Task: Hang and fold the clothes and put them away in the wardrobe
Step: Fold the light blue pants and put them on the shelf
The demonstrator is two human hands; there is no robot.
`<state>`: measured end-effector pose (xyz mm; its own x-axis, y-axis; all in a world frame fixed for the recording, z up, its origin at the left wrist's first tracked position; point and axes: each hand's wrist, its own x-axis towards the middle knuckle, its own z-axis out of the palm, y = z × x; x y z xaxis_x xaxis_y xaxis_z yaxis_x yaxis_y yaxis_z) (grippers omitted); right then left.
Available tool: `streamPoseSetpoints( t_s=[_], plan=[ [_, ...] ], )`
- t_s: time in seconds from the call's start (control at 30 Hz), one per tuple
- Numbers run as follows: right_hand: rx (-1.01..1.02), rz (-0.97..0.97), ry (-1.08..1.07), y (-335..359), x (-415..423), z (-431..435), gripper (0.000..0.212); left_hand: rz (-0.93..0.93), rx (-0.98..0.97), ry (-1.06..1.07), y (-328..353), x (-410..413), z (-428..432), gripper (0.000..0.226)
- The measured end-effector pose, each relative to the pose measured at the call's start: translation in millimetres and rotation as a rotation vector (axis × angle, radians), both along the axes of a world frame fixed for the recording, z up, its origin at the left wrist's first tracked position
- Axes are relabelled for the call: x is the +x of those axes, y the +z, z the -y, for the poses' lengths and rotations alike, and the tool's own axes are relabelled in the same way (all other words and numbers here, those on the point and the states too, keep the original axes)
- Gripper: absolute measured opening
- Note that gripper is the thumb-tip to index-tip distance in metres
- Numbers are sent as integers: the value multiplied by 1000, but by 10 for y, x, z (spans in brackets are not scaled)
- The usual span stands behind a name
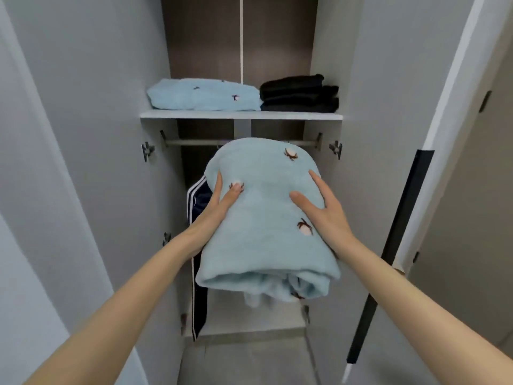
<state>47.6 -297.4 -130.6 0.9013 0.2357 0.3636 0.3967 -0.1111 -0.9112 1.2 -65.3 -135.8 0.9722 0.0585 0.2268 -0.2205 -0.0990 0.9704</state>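
Pale-blue folded fleece garment (266, 232) is gripped at both sides by the left hand (222, 202) and right hand (319, 209), just below the wardrobe shelf (241, 115), which bears 2 folded piles: matching blue fleece (202, 94) and black clothes (299, 93).

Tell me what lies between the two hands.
The folded light blue fleece garment; the left hand and right hand hold its sides, seen in the head view.

Both arms outstretched, bare; left grip (219, 206) and right grip (322, 215) clasp folded blue garment (266, 226) sides, thumbs on top.
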Motion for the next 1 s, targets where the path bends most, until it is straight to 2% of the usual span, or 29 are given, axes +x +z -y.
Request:
streamPoseSetpoints(
  t_s=[0.07,0.17,0.3,0.6,1.0],
  plan=[
    [27,45,3,332,154,-193,74,69,49,6,388,200,-202,81],
    [80,102,19,818,416,-451,75,188,115,74,928,556,-522,101],
    [112,171,47,1386,818,-752,80,246,76,-1,1410,816,-764,80],
    [126,307,62,2240,1999,-1251,82,364,61,85,2184,1937,-1262,105],
    [91,399,63,3305,3985,-1434,84,431,69,70,3107,4048,-1493,113]
  ],
)
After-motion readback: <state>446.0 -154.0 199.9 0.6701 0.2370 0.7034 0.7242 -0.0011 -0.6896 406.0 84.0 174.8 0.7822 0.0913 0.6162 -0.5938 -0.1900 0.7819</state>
